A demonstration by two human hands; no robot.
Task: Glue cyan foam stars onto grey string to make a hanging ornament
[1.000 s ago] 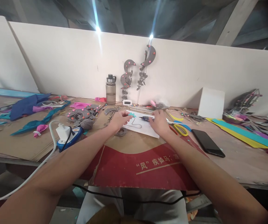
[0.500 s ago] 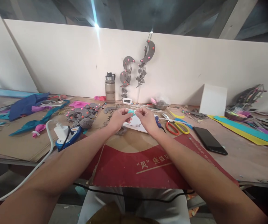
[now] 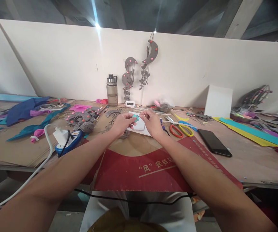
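Note:
Between the thumb and fingers of my left hand [image 3: 124,123] is a small teal piece [image 3: 136,117], like a foam or felt cutout. My right hand [image 3: 151,121] is closed in a pinch just right of it. A thin grey yarn [image 3: 139,130] hangs in a loop below the hands and runs up toward my right fingertips; its end is hidden. Beneath them lies a white sheet of paper [image 3: 147,131]. Coiled grey yarn [image 3: 123,134] rests on the cardboard under my left wrist.
Right of my hands lie scissors with red and yellow handles [image 3: 176,130] and a black phone [image 3: 215,143]. A water bottle [image 3: 112,91] and small clock [image 3: 130,103] stand behind. At left are a blue power socket [image 3: 71,144] and a grey yarn ball [image 3: 88,127].
My right fingertips have drawn slightly away from the teal piece, which now shows more plainly in my left hand. The yarn loop rises toward my right hand. The whole view has shifted a little.

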